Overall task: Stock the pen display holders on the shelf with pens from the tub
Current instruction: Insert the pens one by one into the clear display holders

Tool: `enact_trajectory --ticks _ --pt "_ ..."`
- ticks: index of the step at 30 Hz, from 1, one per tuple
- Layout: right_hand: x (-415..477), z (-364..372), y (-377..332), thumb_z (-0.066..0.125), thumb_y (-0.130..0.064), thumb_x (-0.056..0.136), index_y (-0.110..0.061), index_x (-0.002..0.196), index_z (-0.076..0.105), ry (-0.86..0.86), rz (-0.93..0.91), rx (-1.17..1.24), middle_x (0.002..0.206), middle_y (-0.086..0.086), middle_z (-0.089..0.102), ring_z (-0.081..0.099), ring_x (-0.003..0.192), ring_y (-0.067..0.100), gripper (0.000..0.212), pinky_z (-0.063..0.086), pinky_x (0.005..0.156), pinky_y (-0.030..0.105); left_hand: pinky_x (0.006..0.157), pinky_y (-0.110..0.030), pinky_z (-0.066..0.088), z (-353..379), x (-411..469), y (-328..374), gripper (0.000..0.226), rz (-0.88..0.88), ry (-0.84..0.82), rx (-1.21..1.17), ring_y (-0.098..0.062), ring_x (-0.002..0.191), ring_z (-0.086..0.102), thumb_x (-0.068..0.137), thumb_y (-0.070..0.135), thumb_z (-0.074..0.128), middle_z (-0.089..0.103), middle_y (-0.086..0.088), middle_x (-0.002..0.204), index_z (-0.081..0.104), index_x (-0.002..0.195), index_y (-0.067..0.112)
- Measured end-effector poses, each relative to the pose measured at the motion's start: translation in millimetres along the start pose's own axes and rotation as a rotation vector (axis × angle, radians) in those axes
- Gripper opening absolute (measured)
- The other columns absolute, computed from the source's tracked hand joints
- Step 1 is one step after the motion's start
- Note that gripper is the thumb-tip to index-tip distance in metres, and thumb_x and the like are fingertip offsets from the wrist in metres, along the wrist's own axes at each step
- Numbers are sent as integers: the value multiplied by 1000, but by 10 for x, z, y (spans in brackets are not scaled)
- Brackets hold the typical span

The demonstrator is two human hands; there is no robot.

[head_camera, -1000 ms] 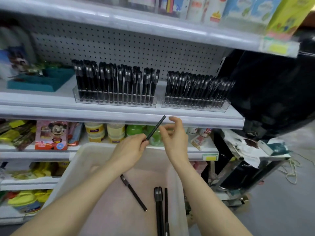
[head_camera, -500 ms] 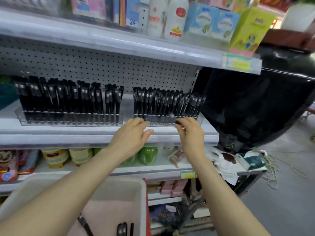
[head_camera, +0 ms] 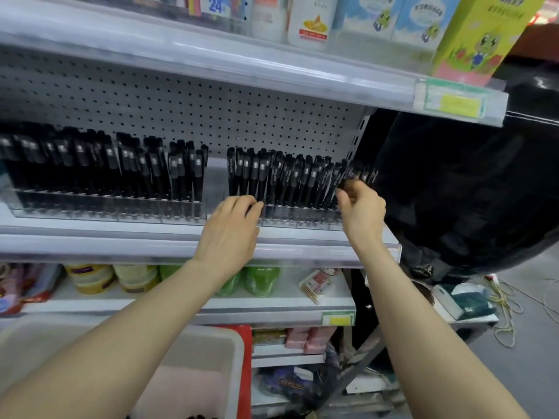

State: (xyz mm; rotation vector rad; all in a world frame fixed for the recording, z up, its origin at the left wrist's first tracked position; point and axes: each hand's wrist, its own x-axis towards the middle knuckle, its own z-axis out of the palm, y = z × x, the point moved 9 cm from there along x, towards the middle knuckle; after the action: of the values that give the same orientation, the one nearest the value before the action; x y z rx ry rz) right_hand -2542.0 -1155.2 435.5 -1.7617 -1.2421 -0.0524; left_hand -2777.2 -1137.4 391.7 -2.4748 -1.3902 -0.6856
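While the right hand [head_camera: 361, 208] works at the far right end of the right-hand pen holder [head_camera: 290, 222], the step in hand looks like seating one pen in its slot. Its fingers are curled tight, tips pinched together at a black pen [head_camera: 338, 178] in the last rows. Motion blur there means I can only say it seems to hold that pen rather than merely touch it. The left hand [head_camera: 231, 228] lies with fingers gently bent, tips resting on the holder's clear front near its left end. It holds nothing and is probably steadying the holder. Both holders on the shelf [head_camera: 151, 246] stand packed with upright black pens [head_camera: 272, 176], and the left-hand holder [head_camera: 106, 207] is well apart from either hand. The tub [head_camera: 193, 332] sits low, below the shelves, beside the left forearm.

Next, I judge, the pen needs pushing straight down until it stands like its neighbours. The fingers must then let go without dragging nearby pens askew, and a hand reaches to the tub for another.
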Motion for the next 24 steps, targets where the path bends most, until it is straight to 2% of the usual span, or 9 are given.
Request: enact_trajectory --ticks 5,10,14,18,21,24 --pt "-48 151 119 58 -20 97 -4 112 66 -45 57 7 97 9 70 64 91 24 24 51 82 34 96 -37 47 -9 -5 -3 51 -6 14 -18 -26 117 48 87 16 67 54 -6 129 52 135 8" --pt "-58 156 126 59 -16 95 -2 114 66 -65 100 6 101 12 70 64 96 26 25 51 86 34 105 -38 39 10 -16 -5 53 23 -5 -72 -26 130 37 94 19 58 45 -6 140 43 143 8" --pt "-169 116 73 58 -7 93 -2 114 65 -54 121 -3 97 10 70 62 96 25 23 47 85 30 109 -43 39 -44 -210 -82 53 30 22 -118 -28 134 36 90 18 63 46 -9 139 48 141 8" --pt "-465 131 13 54 -7 96 -7 139 50 -46 189 -8 113 6 65 58 107 22 42 46 92 32 106 -46 41 -126 -538 -258 50 28 43 -136 -31 129 42 89 20 65 50 -11 136 52 136 10" --pt "-812 176 -115 54 -9 97 -9 139 50 -46 171 -13 114 5 64 57 104 20 43 41 85 26 102 -46 43 -185 -833 -524 48 -1 59 -139 -33 122 47 87 19 67 52 -12 132 56 132 10" --pt "-1235 339 -316 56 -10 95 -10 137 52 -95 144 41 111 3 64 59 102 19 41 46 88 30 94 -45 47 -240 -1178 -843 44 -53 63 -158 -33 114 51 86 18 69 56 -11 126 60 127 9"
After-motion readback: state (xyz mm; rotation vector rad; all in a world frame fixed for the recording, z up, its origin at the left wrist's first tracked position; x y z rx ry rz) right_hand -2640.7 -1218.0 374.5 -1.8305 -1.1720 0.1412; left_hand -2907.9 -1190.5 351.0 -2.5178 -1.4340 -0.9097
